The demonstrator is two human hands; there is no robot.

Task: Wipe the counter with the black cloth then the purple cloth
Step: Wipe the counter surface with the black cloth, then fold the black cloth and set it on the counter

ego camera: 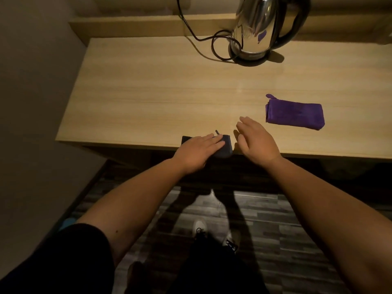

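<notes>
Left hand (196,150) lies flat on black cloth (227,148) at table (148,98) front edge; right hand (255,139) open, empty, hovering beside. Purple cloth (294,113) waits right. Black wipe likely starting; next, sweep across.

We seem to be in a dim domestic or guest room rather than a full kitchen. We see a light wood-grain worktop (148,98) set against a plain wall, carrying a steel electric kettle (257,28) on its base with a looped black cord (220,46). Below lies dark plank flooring (286,230).
</notes>
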